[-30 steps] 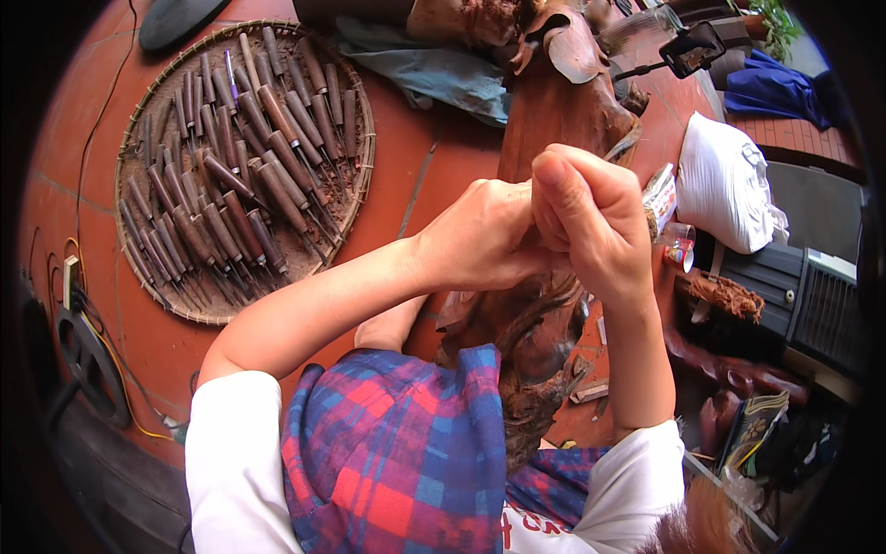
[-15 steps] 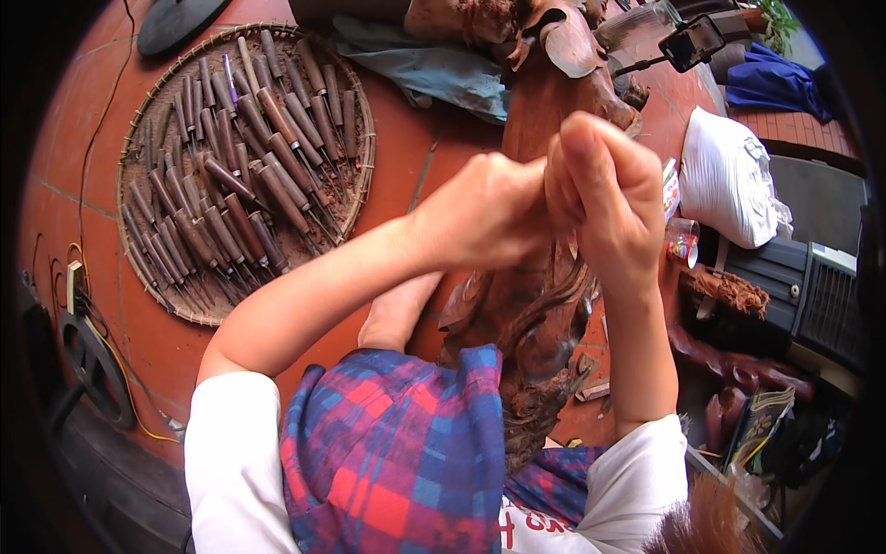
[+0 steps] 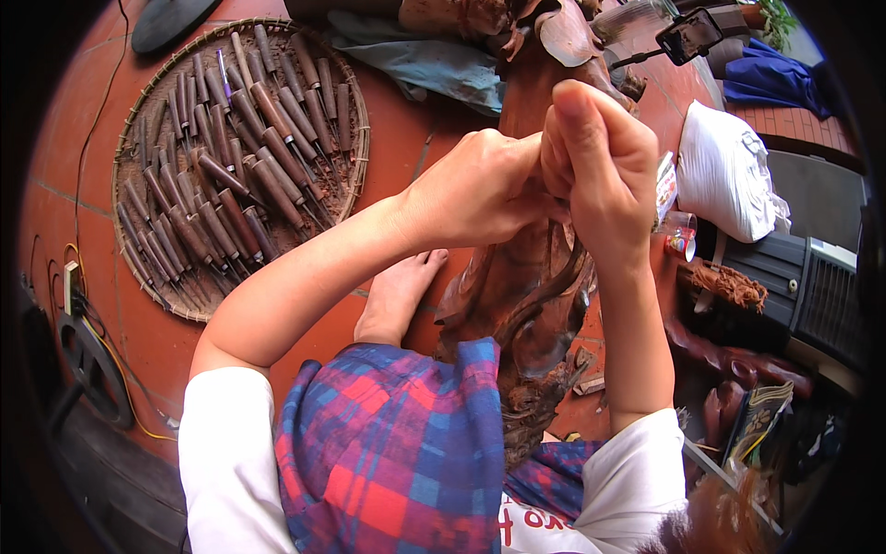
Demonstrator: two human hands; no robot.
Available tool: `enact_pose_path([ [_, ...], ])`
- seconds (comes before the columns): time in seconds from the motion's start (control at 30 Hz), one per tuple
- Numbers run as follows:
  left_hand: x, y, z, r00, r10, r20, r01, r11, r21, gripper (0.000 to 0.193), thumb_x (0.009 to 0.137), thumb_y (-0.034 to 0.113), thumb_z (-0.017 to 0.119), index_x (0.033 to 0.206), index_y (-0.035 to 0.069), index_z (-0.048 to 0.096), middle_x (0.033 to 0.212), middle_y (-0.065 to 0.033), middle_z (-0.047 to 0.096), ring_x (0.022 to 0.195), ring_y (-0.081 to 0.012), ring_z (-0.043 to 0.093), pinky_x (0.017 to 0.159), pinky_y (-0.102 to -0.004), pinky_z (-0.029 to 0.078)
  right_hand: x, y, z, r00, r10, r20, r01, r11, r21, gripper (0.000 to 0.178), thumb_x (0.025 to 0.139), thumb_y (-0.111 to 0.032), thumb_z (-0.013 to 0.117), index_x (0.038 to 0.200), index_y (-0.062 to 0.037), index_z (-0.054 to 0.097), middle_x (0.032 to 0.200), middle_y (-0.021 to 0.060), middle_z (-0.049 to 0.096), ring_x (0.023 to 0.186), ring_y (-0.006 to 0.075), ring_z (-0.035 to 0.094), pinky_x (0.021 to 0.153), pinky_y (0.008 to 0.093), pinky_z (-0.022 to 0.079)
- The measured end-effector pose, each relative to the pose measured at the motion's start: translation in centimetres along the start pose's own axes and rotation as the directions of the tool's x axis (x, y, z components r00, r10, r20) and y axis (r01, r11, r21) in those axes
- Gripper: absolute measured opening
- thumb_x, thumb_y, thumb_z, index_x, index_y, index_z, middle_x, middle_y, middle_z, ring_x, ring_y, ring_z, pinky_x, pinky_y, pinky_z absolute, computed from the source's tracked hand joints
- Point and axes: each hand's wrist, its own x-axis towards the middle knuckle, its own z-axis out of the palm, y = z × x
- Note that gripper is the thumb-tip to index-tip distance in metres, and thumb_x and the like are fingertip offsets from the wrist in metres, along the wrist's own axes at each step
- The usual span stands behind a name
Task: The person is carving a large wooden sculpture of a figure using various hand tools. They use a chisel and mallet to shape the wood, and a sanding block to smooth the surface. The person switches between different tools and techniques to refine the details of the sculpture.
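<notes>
Both my hands meet over a large carved reddish-brown wood piece (image 3: 517, 300) that runs between my legs. My left hand (image 3: 480, 189) is closed, its knuckles up, and its fingers reach in under my right hand. My right hand (image 3: 600, 162) makes a fist with the thumb on top, touching the left. Whatever they grip is hidden behind the fingers. Left of them lies a round woven tray (image 3: 362, 171) holding many wood-handled carving chisels (image 3: 221, 185), with one purple handle among them.
My bare foot (image 3: 397, 291) rests on the red tiled floor (image 3: 83, 212). A blue-grey cloth (image 3: 429, 69) lies beyond the tray. At right are a phone on a holder (image 3: 690, 39), a white sack (image 3: 729, 171), a clear cup (image 3: 681, 235) and a dark case (image 3: 771, 277).
My joined hands have risen slightly in the picture, the right fist most. They stay closed together. More of my foot shows, and the whole view has shifted a little.
</notes>
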Motion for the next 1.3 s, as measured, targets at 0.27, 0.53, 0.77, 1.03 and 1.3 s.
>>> enact_pose_path([
  [0.27, 0.1, -0.5, -0.2, 0.999, -0.025, -0.041, 0.021, 0.995, -0.102, 0.018, 0.073, 0.015, 0.073, 0.082, 0.003, 0.063, 0.075, -0.0163, 0.067, 0.073, -0.0363, 0.067, 0.062, -0.039, 0.054, 1.0, 0.5, 0.2, 1.0, -0.026, 0.001, 0.026, 0.996, -0.087, 0.028, 0.098, -0.017, 0.057, 0.078, 0.0022, 0.059, 0.06, -0.0044, 0.045, 0.056, 0.0006, 0.04, 0.046, 0.0212, 0.033],
  [0.53, -0.2, -0.6, 0.2, 0.985, -0.168, -0.049, 0.158, 0.974, -0.16, 0.028, 0.069, 0.02, 0.078, 0.081, 0.002, 0.061, 0.073, -0.0162, 0.067, 0.071, -0.0346, 0.068, 0.064, -0.0415, 0.054, 1.5, 1.3, -0.1, 0.998, -0.053, 0.039, 0.058, 0.986, -0.155, 0.025, 0.098, -0.017, 0.057, 0.083, 0.0026, 0.062, 0.061, -0.0048, 0.047, 0.058, 0.0017, 0.04, 0.045, 0.022, 0.034],
  [0.77, -1.0, -0.1, 0.6, 0.994, -0.09, -0.061, 0.085, 0.993, -0.086, 0.02, 0.071, 0.014, 0.073, 0.082, 0.001, 0.063, 0.074, -0.0179, 0.067, 0.071, -0.0358, 0.067, 0.061, -0.0402, 0.054, 0.2, 0.9, 0.7, 1.0, -0.002, 0.019, 0.005, 0.991, -0.134, 0.031, 0.1, -0.021, 0.053, 0.077, -0.0002, 0.054, 0.057, -0.0039, 0.04, 0.052, 0.0013, 0.034, 0.044, 0.0208, 0.026],
  [1.03, -1.5, -0.8, 1.4, 0.992, -0.047, -0.116, 0.031, 0.99, -0.138, 0.017, 0.069, 0.01, 0.071, 0.08, 0.0, 0.064, 0.07, -0.0169, 0.065, 0.069, -0.0334, 0.067, 0.061, -0.039, 0.052, -0.3, 0.6, 0.5, 0.997, 0.072, 0.039, -0.064, 0.982, -0.178, 0.022, 0.094, -0.016, 0.061, 0.087, 0.004, 0.066, 0.056, 0.0068, 0.048, 0.053, 0.0057, 0.042, 0.047, 0.0256, 0.037],
  [1.3, -3.7, -5.8, 1.0, 0.969, 0.243, 0.039, -0.23, 0.95, -0.21, 0.034, 0.09, 0.031, 0.057, 0.111, 0.005, 0.066, 0.123, -0.0149, 0.063, 0.131, -0.0296, 0.046, 0.11, -0.0416, 0.033, -2.5, 0.4, 6.3, 0.859, -0.454, 0.235, 0.494, 0.619, -0.61, 0.03, 0.086, -0.029, 0.066, 0.077, -0.0069, 0.047, 0.064, 0.0061, 0.052, 0.06, 0.0227, 0.059, 0.057, 0.0352, 0.046],
])
